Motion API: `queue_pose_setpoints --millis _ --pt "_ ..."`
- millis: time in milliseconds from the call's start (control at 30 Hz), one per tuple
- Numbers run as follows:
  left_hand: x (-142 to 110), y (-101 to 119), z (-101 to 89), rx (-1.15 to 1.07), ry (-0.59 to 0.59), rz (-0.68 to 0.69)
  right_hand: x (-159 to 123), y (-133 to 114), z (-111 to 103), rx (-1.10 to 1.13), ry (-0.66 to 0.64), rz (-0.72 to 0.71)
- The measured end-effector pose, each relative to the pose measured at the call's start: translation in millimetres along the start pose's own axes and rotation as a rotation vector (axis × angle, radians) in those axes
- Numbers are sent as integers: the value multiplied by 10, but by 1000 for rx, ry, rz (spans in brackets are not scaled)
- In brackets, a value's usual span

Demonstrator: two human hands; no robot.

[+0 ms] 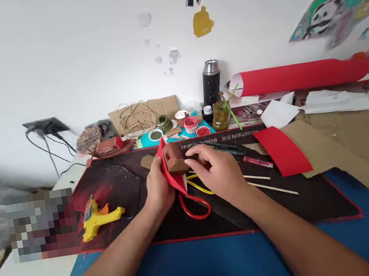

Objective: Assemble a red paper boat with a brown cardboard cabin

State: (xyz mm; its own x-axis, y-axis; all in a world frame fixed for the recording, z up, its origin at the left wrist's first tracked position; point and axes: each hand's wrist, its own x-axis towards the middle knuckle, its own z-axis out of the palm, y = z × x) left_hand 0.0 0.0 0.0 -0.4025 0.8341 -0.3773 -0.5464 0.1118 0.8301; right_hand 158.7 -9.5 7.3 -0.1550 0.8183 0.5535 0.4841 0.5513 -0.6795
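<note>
My left hand (158, 184) is closed around a folded sheet of red card (176, 182) and a small brown box-like model (174, 157) with a cut-out opening, held above the dark mat. At the model's right end, my right hand (215, 166) bends its thumb and index finger into a pinch; anything between the fingertips is too small to make out. Below the hands lie a red loop handle (197, 216) and a yellow one (201, 188), seemingly of scissors, their blades hidden. Thin wooden sticks (272, 187) rest beside my right wrist.
A yellow glue gun (99, 217) lies on the mat (225, 220) at left. Behind stand paint pots (191, 125), a glass bottle (220, 117) and a black flask (211, 82). At right are a red card piece (282, 150), cardboard (354, 129) and a red roll (300, 75).
</note>
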Motion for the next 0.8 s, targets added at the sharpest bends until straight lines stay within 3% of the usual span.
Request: queue_pose_setpoints --millis 433,600,800 --pt "40 -24 -32 33 2 32 -11 27 36 -85 -137 -21" --pt "120 -56 -110 127 21 156 -10 36 43 -81 -157 -33" --pt "219 -99 -205 215 -113 318 -12 26 33 -45 -193 -18"
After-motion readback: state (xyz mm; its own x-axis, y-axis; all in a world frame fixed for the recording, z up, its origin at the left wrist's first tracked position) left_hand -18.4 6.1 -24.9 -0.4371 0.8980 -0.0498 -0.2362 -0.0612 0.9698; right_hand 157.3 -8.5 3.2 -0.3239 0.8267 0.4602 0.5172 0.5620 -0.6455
